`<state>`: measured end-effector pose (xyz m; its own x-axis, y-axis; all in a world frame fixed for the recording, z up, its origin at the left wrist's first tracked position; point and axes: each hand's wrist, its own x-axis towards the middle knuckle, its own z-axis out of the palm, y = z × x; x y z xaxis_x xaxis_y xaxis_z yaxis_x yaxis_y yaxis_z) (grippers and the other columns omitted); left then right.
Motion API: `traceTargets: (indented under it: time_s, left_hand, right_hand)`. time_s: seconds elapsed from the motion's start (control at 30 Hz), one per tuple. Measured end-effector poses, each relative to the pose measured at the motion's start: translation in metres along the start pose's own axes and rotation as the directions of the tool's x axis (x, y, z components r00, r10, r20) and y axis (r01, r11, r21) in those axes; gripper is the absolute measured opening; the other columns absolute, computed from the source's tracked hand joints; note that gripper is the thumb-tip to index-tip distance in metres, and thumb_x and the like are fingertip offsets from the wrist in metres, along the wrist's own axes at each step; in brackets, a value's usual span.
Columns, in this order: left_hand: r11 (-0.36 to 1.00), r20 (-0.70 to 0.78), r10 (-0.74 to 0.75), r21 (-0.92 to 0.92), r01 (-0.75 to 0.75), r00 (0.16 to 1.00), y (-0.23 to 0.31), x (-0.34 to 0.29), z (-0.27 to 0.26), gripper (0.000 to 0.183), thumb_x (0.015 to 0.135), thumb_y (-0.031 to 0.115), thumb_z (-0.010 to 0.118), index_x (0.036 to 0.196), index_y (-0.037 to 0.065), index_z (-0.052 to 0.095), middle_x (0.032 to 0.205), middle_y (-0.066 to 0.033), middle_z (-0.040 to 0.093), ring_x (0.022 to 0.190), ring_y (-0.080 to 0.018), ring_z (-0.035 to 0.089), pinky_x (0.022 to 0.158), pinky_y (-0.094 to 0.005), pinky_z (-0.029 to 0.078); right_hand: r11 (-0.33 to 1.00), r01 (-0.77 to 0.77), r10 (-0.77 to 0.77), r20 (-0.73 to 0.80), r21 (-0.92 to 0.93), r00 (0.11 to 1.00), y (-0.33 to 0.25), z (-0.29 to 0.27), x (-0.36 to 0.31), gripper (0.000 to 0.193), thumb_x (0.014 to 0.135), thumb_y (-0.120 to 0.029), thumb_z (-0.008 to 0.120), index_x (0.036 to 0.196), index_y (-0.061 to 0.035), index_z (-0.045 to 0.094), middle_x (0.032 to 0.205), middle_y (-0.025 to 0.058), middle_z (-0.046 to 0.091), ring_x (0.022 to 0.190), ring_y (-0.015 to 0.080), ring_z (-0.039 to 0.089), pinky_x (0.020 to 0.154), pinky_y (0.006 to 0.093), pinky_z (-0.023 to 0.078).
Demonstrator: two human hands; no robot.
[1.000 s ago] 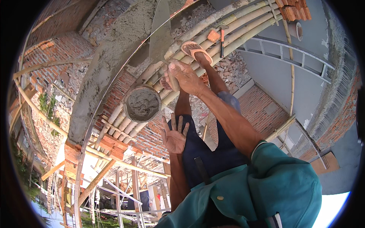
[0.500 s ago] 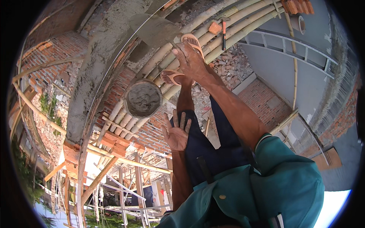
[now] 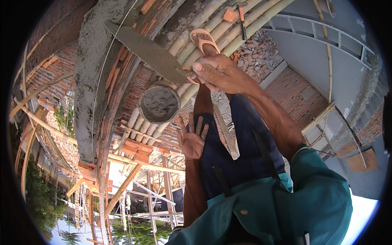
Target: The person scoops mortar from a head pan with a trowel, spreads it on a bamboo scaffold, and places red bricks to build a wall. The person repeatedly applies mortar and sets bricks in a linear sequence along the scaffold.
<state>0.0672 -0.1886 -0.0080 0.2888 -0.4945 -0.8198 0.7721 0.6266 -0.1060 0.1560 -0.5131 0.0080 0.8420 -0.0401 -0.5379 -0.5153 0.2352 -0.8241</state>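
Note:
My right hand (image 3: 218,73) is closed round the handle of a mortar-smeared trowel (image 3: 149,51). Its long blade points up and left, and the tip reaches over the mortar-topped wall (image 3: 90,77) beside a taut string line (image 3: 102,67). The handle is mostly hidden in my fist. My left hand (image 3: 192,139) is empty, palm up with fingers spread, in front of my thigh. Just above it stands a round bucket (image 3: 160,103) with grey wet mortar inside, resting on the bamboo poles. Whether the blade touches the wall I cannot tell.
I stand in sandals on bamboo poles (image 3: 228,34) bundled into a scaffold. A hammer (image 3: 243,24) and a piece of brick (image 3: 230,15) lie on them. Below are brick rubble (image 3: 259,51) and a brick-floored area; a ladder (image 3: 320,34) lies at the right.
The trowel has turned its flat face and swung left and down, so its tip crosses the string. My right hand moved slightly right and lower. My left hand stays spread.

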Motion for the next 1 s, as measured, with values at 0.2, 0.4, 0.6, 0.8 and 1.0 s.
traceTargets:
  time_s: [0.2,0.4,0.6,0.8,1.0]
  left_hand:
    - [1.000,0.028,-0.026,-0.006,0.026,0.999,0.005,0.005,0.003,0.061,0.110,0.058,0.038,0.166,0.038,0.027,0.176,-0.0085,0.018,0.160,-0.0398,0.017,0.126,-0.0663,0.023]
    - [0.999,-0.006,-0.031,0.019,0.031,1.000,0.006,0.007,0.009,0.059,0.110,0.059,0.037,0.164,0.038,0.031,0.175,-0.0088,0.020,0.161,-0.0403,0.016,0.126,-0.0671,0.022]
    - [0.993,-0.042,-0.029,0.109,0.033,0.999,0.007,0.008,0.013,0.062,0.108,0.062,0.037,0.165,0.040,0.028,0.174,-0.0079,0.025,0.160,-0.0412,0.016,0.126,-0.0667,0.024]
    - [0.983,-0.043,-0.045,0.174,0.052,0.998,0.007,0.010,0.018,0.064,0.108,0.063,0.036,0.167,0.041,0.022,0.175,-0.0064,0.022,0.160,-0.0404,0.019,0.125,-0.0654,0.027]
    - [0.995,-0.016,-0.074,0.059,0.075,0.997,0.007,0.010,0.018,0.066,0.109,0.059,0.042,0.167,0.039,0.020,0.176,-0.0085,0.014,0.158,-0.0393,0.024,0.124,-0.0628,0.034]
  right_hand:
    - [0.996,-0.087,0.088,0.040,-0.025,0.995,-0.017,-0.003,0.003,0.071,0.107,-0.065,0.047,0.099,-0.0002,0.076,0.071,0.0047,0.067,0.056,0.0124,0.062,0.059,0.0317,0.053]
    - [0.996,-0.078,0.081,0.067,-0.052,0.994,-0.019,-0.012,0.009,0.067,0.107,-0.062,0.049,0.106,-0.0014,0.078,0.073,0.0044,0.069,0.057,0.0115,0.064,0.057,0.0288,0.052]
    - [0.995,-0.091,0.091,0.011,-0.031,0.996,-0.021,-0.011,0.009,0.067,0.107,-0.062,0.049,0.105,-0.0013,0.077,0.071,0.0029,0.066,0.057,0.0121,0.063,0.062,0.0295,0.053]
    - [0.969,0.083,-0.102,-0.070,-0.232,0.992,0.028,-0.010,0.010,0.058,0.109,-0.052,0.052,0.093,0.0010,0.069,0.072,0.0100,0.060,0.068,0.0267,0.063,0.071,0.0392,0.051]
    - [0.921,0.212,-0.306,-0.273,-0.326,0.912,0.107,0.023,0.052,0.044,0.111,-0.041,0.050,0.102,0.0008,0.062,0.094,0.0175,0.059,0.087,0.0355,0.063,0.081,0.0454,0.051]
